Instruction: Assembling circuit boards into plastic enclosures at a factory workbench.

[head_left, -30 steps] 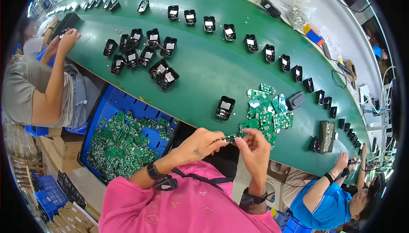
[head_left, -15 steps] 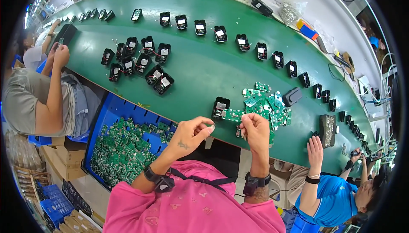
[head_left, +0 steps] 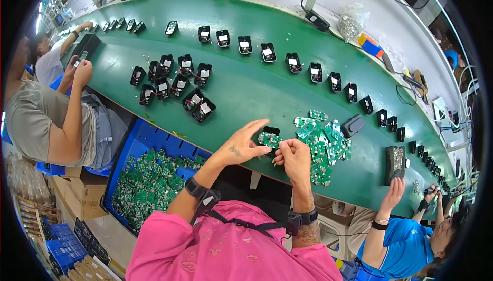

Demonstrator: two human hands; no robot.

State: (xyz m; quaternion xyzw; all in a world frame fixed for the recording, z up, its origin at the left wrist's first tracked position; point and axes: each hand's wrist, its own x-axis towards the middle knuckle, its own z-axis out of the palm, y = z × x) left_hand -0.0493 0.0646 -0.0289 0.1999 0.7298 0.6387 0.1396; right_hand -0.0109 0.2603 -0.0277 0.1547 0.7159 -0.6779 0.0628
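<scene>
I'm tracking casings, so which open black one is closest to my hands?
The lone casing just left of the board pile; your right hand holds a green circuit board that partly hides it, while the other casings sit farther away.

The green workbench (head_left: 241, 91) bears open black housings (head_left: 267, 52), heaped green circuit boards (head_left: 319, 145) and a dark case (head_left: 353, 126).

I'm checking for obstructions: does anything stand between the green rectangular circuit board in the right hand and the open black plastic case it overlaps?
Nothing visible does: the green circuit board, pinched at its right end by the right hand, covers much of the black case. The left hand is alongside; what lies underneath is hidden.
</scene>
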